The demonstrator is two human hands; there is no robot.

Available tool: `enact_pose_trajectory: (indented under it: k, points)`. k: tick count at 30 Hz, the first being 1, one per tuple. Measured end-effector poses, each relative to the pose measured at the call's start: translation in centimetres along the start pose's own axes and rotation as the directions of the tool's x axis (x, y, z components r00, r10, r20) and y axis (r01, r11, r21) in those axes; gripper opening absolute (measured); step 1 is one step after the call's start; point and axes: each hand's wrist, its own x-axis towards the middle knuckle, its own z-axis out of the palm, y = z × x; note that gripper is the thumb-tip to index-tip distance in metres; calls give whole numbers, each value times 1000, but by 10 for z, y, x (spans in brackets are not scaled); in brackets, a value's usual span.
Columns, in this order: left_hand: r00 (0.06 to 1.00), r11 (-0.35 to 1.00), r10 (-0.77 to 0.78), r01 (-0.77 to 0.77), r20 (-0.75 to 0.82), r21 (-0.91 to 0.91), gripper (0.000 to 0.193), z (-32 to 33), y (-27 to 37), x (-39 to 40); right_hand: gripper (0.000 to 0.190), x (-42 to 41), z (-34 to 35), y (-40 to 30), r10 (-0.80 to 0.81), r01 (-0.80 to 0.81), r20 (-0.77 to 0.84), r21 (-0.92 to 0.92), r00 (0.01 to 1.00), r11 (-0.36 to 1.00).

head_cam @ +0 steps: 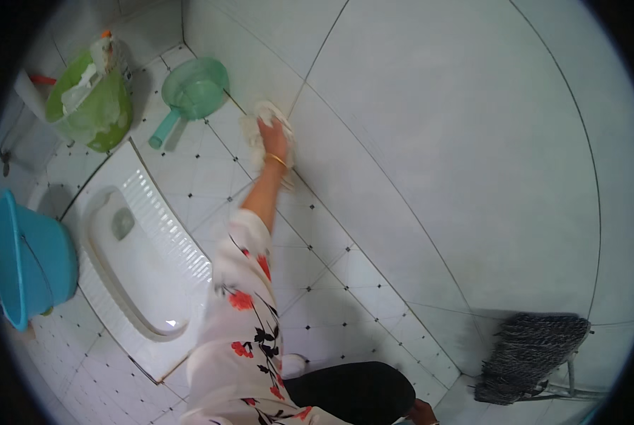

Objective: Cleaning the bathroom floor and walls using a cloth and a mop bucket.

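Observation:
My left hand (275, 139), with a gold-coloured bangle at the wrist, presses a crumpled cream cloth (253, 133) where the tiled floor (210, 175) meets the pale wall (433, 149). The fingertips are partly lost in the cloth's folds. A white sleeve with red flowers covers that arm. At the bottom edge, my right hand (422, 411) shows only in part beside my dark-clad knee (351, 390); its fingers are not clear. A translucent green dipper (194, 90) lies on the floor left of the cloth, its handle towards me.
Left of my arm, a white ceramic squat toilet (136, 276) is set in the floor. Beyond it stands a green bucket (112, 117) holding a bottle and white items. A blue bucket (56, 255) is at far left. A dark mop head (532, 356) sits against the wall at lower right.

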Motion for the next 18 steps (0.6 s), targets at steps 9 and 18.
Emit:
enact_pose_trajectory:
  k: [9, 18]
  points:
    - [805, 793, 486, -570, 341, 216, 65, 64, 80, -177, 28, -1, 14, -98, -249, 250, 23, -90, 968, 964]
    - [994, 966, 96, -82, 46, -243, 48, 9, -21, 61, 32, 6, 17, -66, -94, 99, -32, 181, 995, 979]
